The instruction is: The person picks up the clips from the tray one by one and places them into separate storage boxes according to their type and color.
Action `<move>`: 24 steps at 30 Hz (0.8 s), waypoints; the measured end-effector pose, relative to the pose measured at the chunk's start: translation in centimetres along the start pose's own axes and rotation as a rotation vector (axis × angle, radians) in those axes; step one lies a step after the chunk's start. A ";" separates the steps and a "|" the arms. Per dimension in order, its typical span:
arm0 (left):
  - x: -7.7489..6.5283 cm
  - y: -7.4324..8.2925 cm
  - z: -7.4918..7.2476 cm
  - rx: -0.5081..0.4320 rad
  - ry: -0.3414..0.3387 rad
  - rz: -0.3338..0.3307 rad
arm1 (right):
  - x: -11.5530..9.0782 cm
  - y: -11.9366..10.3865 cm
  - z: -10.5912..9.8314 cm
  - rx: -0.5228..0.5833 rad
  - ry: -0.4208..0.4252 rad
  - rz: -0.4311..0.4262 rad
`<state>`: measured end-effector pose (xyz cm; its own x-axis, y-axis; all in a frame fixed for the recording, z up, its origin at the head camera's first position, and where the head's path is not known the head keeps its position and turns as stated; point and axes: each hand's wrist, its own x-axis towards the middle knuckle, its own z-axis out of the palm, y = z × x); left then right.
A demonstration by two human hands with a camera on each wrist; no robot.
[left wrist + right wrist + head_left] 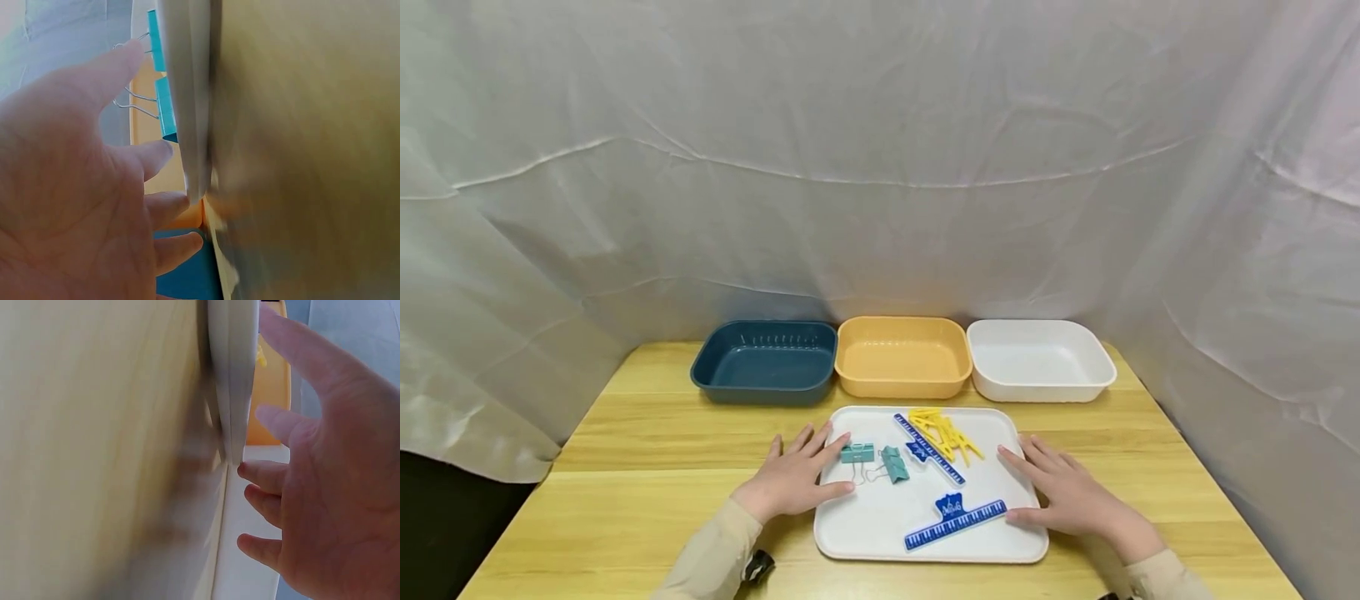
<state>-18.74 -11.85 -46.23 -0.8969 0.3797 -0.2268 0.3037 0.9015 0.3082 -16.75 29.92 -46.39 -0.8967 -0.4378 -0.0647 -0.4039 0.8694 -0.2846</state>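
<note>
A white tray [865, 533] lies on the table with clips spread over it. My left hand [795, 477] is at its left edge, fingers spread, the thumb and index finger reaching over the rim. Beside those fingertips are two teal binder clips [857, 452] with wire handles. My right hand [1067, 492] rests at the right edge, fingers also spread, the thumb near one end of a blue clip with a piano-key pattern [957, 527]. A second such blue clip [942, 461] lies slanted farther back, partly under a small pile of yellow clothespins [942, 433]. Neither hand holds anything.
Behind the tray three basins stand in a row: dark blue [763, 393], yellow [904, 388] and white [1045, 392]. A grey cloth [880, 233] hangs behind and along the sides of the wooden table [647, 467].
</note>
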 end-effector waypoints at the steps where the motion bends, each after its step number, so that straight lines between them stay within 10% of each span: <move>1: 0.0 0.0 -0.1 0.003 0.002 -0.004 | 0.1 0.0 0.0 -0.003 -0.003 -0.004; 24: -0.7 0.5 -1.6 0.026 0.018 -0.065 | 1.4 -1.3 -1.6 0.012 -0.125 0.013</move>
<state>-18.45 -11.96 -44.40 -0.9203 0.3171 -0.2290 0.2532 0.9292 0.2691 -17.79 28.51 -44.62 -0.8720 -0.4526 -0.1864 -0.3899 0.8726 -0.2943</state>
